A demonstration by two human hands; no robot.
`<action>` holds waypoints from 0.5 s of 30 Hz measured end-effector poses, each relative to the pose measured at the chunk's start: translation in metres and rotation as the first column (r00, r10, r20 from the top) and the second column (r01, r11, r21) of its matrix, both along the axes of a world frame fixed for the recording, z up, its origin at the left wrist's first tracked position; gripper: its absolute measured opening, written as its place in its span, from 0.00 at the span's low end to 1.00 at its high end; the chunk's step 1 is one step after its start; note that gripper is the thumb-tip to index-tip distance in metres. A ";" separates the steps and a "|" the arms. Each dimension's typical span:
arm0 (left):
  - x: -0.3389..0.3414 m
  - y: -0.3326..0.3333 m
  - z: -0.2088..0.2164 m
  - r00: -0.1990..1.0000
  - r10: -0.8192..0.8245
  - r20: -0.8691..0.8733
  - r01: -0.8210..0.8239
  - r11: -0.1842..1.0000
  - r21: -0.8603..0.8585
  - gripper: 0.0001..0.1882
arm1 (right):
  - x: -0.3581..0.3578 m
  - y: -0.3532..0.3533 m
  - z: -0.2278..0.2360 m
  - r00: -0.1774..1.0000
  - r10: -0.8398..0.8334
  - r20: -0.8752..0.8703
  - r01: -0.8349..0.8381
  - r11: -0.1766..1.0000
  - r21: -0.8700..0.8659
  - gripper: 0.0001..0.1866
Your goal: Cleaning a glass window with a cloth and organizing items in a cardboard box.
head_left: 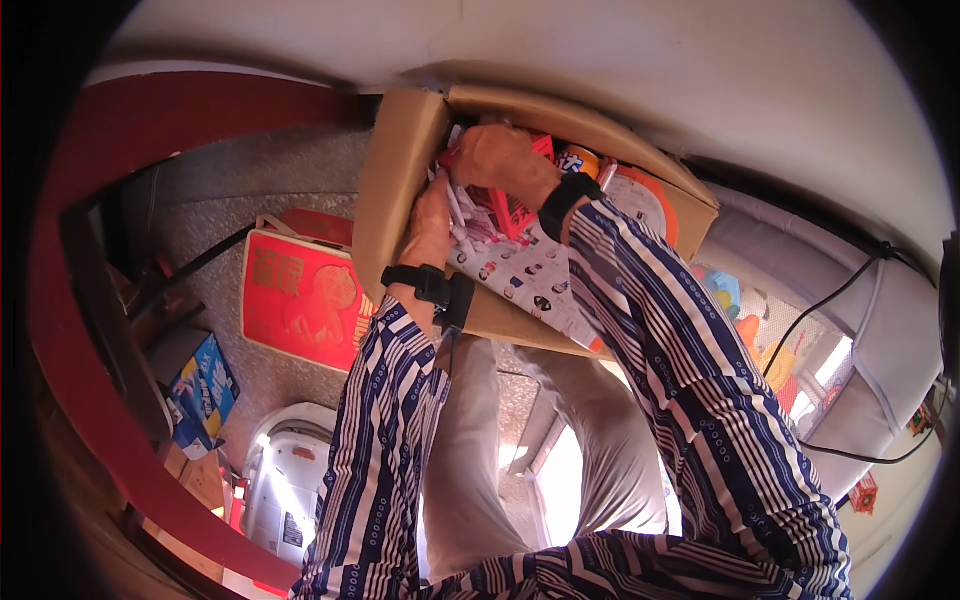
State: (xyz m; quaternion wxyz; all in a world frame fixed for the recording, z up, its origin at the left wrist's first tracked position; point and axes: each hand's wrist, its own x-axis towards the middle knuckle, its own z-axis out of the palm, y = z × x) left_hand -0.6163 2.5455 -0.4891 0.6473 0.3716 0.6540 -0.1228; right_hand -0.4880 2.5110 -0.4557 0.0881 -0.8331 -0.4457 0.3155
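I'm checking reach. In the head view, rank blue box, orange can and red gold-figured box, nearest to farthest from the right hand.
1. Orange can: in the carton, rightward.
2. Red gold-figured box: left of the carton.
3. Blue box: lower left.

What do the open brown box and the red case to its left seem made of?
Box: matte cardboard, by its plain tan sides. Red case: likely coated paperboard with a slight sheen, given its smooth, gold-printed face; plastic isn't ruled out.

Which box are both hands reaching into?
The open brown cardboard box, with the left hand and right hand inside; the gold-patterned red box and the blue box sit farther left, untouched.
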 end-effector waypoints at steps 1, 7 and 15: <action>0.001 -0.002 0.007 0.996 0.083 -0.022 -0.083 0.996 -0.023 0.32 | -0.008 -0.001 0.006 0.997 0.047 -0.059 -0.049 0.998 -0.042 0.13; -0.005 -0.016 0.010 0.745 0.476 0.468 -0.403 0.880 -0.252 0.20 | -0.074 -0.052 0.027 0.968 0.234 0.086 -0.236 0.971 0.017 0.17; 0.003 -0.027 -0.014 0.995 -0.050 -0.087 0.049 0.999 -0.005 0.34 | -0.077 -0.094 -0.038 0.810 -0.370 -0.455 0.419 0.908 0.007 0.31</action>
